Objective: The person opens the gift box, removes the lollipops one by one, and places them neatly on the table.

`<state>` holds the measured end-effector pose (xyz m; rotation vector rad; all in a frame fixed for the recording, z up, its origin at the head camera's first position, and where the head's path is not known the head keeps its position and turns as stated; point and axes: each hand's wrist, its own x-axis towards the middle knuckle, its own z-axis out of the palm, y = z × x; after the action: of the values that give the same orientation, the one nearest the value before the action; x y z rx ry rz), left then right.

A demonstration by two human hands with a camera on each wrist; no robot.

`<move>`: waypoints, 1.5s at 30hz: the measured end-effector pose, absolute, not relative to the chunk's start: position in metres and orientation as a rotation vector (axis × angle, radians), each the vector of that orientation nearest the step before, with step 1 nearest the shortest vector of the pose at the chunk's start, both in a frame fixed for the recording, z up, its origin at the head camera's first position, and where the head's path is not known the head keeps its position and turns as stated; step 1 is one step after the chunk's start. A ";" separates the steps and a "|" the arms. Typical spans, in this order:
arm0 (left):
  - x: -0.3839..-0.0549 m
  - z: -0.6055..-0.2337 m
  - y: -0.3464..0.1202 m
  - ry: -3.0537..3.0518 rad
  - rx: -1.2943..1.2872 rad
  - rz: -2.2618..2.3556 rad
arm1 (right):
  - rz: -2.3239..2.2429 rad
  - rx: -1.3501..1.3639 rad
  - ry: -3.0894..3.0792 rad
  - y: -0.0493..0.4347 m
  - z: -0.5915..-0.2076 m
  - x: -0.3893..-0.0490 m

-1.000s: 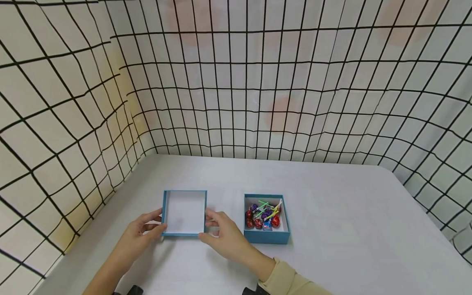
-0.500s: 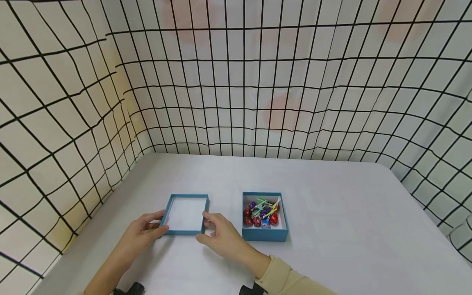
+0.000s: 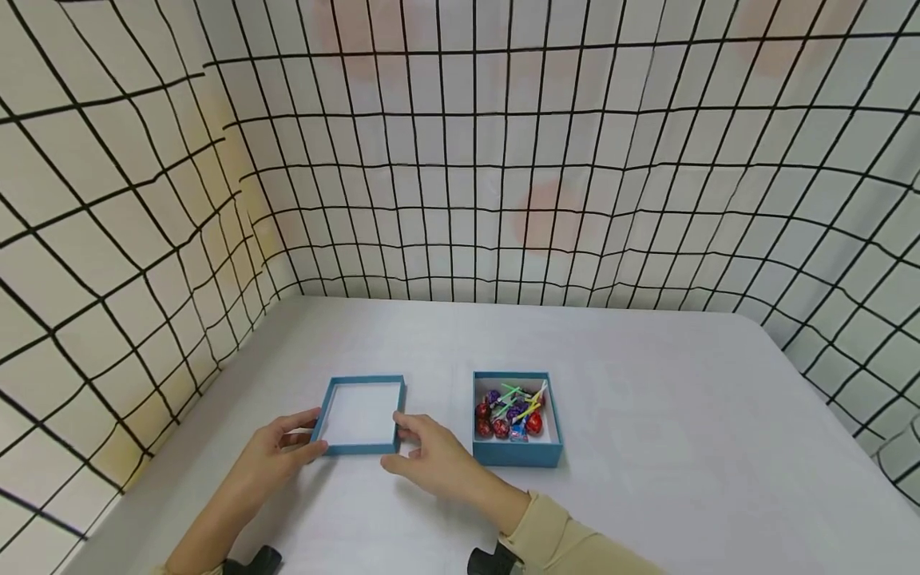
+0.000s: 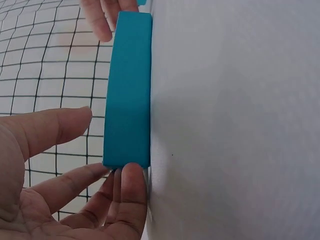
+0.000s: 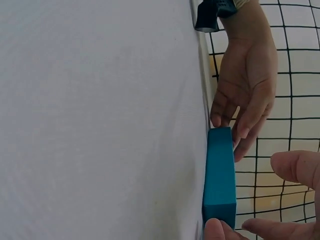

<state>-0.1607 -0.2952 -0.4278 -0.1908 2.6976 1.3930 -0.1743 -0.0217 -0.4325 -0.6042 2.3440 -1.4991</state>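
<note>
A shallow blue box lid (image 3: 362,414) lies flat on the white table, its white inside facing up. My left hand (image 3: 269,451) is at its left side; in the left wrist view, fingertips touch the lid's end while the thumb (image 4: 60,127) stands apart from it. At the right side, my right hand (image 3: 438,459) has its fingers against the lid's edge, and the right wrist view shows that thumb (image 5: 295,165) clear of the lid. To the right stands a deeper blue box (image 3: 517,455) holding several wrapped lollipops (image 3: 516,414) with green, yellow and white sticks.
Black-lined netting or grid (image 3: 503,160) rises behind the white table (image 3: 647,415) and along both sides. A transparent round object (image 3: 902,455) shows at the far right edge. Dark wrist devices (image 3: 492,559) are on both forearms.
The lid, tilted toward me one second ago, now lies flat on the table. Its far edge has gone down. The hands have stayed nearly in place; the lollipop box has not moved.
</note>
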 end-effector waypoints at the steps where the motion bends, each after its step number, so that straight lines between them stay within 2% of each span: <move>1: -0.160 -0.428 -0.295 2.700 -0.189 1.387 | -1.485 -0.608 2.345 -0.021 -0.431 -0.174; 11: -0.156 -0.418 -0.290 2.821 -0.060 1.306 | -1.411 -0.753 2.291 0.000 -0.408 -0.165; 22: -0.148 -0.397 -0.247 3.012 0.246 1.344 | -1.306 -0.858 2.364 0.040 -0.375 -0.157; 45: -0.170 -0.409 -0.168 2.666 0.498 1.471 | -1.203 -0.772 2.638 0.134 -0.326 -0.193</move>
<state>-0.1698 -0.1676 -0.4093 0.4983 2.6655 1.4709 -0.1930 0.1345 -0.3258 -0.7719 2.6378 -1.2028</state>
